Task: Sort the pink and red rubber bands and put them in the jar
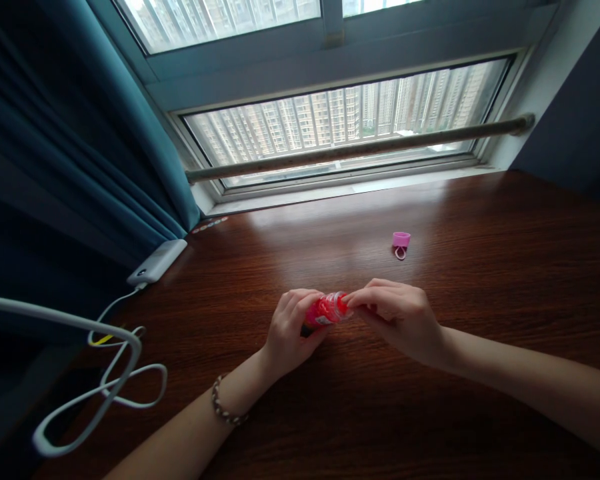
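Observation:
A small clear bottle of red liquid (326, 310) lies sideways just above the dark wooden table (430, 413). My left hand (290, 330) grips its body from the left. My right hand (397, 317) pinches the bottle's neck end with thumb and fingertips. A pink cap with a small loop (401, 243) sits alone on the table, farther back and to the right of both hands. A braided bracelet (225, 403) is on my left wrist.
A white power bank (157, 261) lies at the table's back left edge with a white cable (105, 373) looping off the left side. A teal curtain (80, 133) hangs at left. A window with a metal rail (360, 148) runs along the back.

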`<state>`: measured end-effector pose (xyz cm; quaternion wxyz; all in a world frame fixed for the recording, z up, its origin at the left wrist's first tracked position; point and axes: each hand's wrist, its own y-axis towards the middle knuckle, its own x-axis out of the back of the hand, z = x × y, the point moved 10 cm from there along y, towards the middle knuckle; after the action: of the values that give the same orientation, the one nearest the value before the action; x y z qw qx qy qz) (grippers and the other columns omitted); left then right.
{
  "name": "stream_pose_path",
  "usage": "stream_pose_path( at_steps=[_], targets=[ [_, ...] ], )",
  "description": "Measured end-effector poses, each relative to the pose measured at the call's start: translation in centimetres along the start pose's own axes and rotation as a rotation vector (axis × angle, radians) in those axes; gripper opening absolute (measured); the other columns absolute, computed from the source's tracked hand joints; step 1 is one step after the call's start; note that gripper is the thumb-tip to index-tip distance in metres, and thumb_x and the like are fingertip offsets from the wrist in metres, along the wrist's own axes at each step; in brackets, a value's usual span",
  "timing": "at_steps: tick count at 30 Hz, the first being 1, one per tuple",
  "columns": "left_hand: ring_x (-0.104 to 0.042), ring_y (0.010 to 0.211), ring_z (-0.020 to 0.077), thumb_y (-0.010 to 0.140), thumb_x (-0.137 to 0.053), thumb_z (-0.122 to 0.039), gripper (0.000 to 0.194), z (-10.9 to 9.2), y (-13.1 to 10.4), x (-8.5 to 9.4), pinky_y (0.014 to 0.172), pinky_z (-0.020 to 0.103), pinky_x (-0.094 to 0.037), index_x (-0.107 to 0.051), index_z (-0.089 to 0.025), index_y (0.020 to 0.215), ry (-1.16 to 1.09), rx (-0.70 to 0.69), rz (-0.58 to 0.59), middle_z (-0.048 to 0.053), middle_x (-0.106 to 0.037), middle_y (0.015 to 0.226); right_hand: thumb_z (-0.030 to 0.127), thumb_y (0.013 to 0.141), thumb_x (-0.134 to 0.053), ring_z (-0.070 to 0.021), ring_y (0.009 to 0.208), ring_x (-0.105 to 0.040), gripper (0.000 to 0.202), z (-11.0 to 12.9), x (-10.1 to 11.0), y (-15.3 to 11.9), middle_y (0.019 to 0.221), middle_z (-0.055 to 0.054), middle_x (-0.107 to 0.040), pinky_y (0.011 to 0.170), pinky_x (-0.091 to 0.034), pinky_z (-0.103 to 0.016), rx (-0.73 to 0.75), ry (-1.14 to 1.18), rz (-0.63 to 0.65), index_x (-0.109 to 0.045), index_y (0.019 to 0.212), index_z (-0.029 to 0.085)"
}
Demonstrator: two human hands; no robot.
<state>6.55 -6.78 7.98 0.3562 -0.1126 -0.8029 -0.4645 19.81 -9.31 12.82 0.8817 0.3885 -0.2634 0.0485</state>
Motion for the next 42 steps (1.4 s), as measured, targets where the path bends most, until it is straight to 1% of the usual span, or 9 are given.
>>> stream_pose_path(
  at_steps=[5,9,11,15,20,24,27,33,42],
  targets=[
    [-0.055,0.092,0.0209,0.069,-0.065,-0.022,0.042,-0.3,0.1,0.1,0.081,0.037,-0.045,-0.047,-0.020,0.107,-0.031,0.033,-0.018,0.008,-0.059,0.099,0.018,0.085,-0.047,-0.0142,0.083,-0.062,0.013,0.3,0.4,0.2,0.096,-0.005,-0.066,0.073,-0.050,-0.025,-0.062,0.191,0.043,-0.060,0.090,0.020],
    [-0.055,0.094,0.0208,0.070,-0.064,-0.021,0.039,0.0,0.2,0.4,0.085,0.037,-0.044,-0.048,-0.019,0.105,-0.134,0.159,-0.065,0.008,-0.058,0.101,0.018,0.084,-0.050,-0.0164,0.089,-0.060,0.012,-1.0,1.6,-0.1,0.098,-0.006,-0.063,0.079,-0.050,-0.030,-0.134,0.311,-0.124,-0.056,0.094,0.019],
    [-0.055,0.095,0.0209,0.071,-0.064,-0.022,0.040,0.5,0.5,0.6,0.085,0.037,-0.044,-0.047,-0.018,0.107,-0.226,0.272,-0.091,0.009,-0.057,0.103,0.021,0.079,-0.058,-0.0184,0.097,-0.057,0.026,-1.9,1.2,-0.4,0.107,-0.008,-0.058,0.084,-0.048,-0.032,-0.175,0.324,-0.157,-0.051,0.104,0.020],
    [-0.055,0.096,0.0202,0.075,-0.061,-0.026,0.035,0.3,2.2,0.1,0.085,0.034,-0.044,-0.047,-0.018,0.107,-0.459,0.419,-0.117,0.007,-0.058,0.103,0.026,0.063,-0.074,-0.0223,0.107,-0.051,0.071,-3.9,-1.8,-0.9,0.119,-0.012,-0.050,0.091,-0.043,-0.037,-0.258,0.332,-0.036,-0.036,0.122,0.019],
    [-0.054,0.097,0.0201,0.075,-0.061,-0.028,0.037,-0.6,5.4,-0.9,0.088,0.036,-0.041,-0.047,-0.020,0.108,-0.553,0.433,-0.174,0.007,-0.057,0.105,0.029,0.075,-0.062,-0.0187,0.090,-0.058,0.042,-5.0,-1.5,-1.1,0.100,-0.007,-0.059,0.081,-0.046,-0.032,-0.321,0.354,0.003,-0.047,0.112,0.016],
    [-0.049,0.106,0.0212,0.066,-0.070,-0.025,0.059,-1.5,7.2,-0.9,0.088,0.038,-0.042,-0.039,-0.024,0.116,-0.499,0.237,-0.255,0.009,-0.045,0.122,0.026,0.075,-0.062,-0.0192,0.088,-0.057,0.038,-5.5,1.5,-1.8,0.100,-0.006,-0.060,0.078,-0.045,-0.031,-0.312,0.156,-0.055,-0.051,0.110,0.017],
    [-0.049,0.106,0.0211,0.066,-0.070,-0.024,0.047,-2.1,7.3,-1.9,0.088,0.037,-0.042,-0.047,-0.021,0.107,-0.436,0.131,-0.209,0.009,-0.047,0.118,0.023,0.072,-0.063,-0.0213,0.093,-0.055,0.041,-5.9,3.0,-2.9,0.103,-0.006,-0.059,0.081,-0.044,-0.033,-0.283,-0.014,-0.110,-0.052,0.112,0.019],
    [-0.052,0.099,0.0210,0.068,-0.068,-0.026,0.026,-2.2,6.4,-2.5,0.086,0.037,-0.043,-0.059,-0.018,0.090,-0.374,0.159,-0.111,0.008,-0.053,0.106,0.023,0.069,-0.064,-0.0228,0.092,-0.054,0.045,-5.7,3.3,-3.9,0.100,-0.008,-0.058,0.081,-0.044,-0.035,-0.205,-0.204,-0.092,-0.054,0.113,0.022],
    [-0.057,0.094,0.0221,0.068,-0.068,-0.029,0.015,-0.9,6.6,-5.4,0.085,0.039,-0.046,-0.069,-0.020,0.081,-0.602,0.236,0.274,0.009,-0.061,0.098,0.022,0.065,-0.065,-0.0221,0.088,-0.054,0.049,-5.7,2.7,-4.5,0.096,-0.007,-0.058,0.078,-0.044,-0.034,-0.174,-0.313,-0.039,-0.056,0.113,0.022]
  ],
)
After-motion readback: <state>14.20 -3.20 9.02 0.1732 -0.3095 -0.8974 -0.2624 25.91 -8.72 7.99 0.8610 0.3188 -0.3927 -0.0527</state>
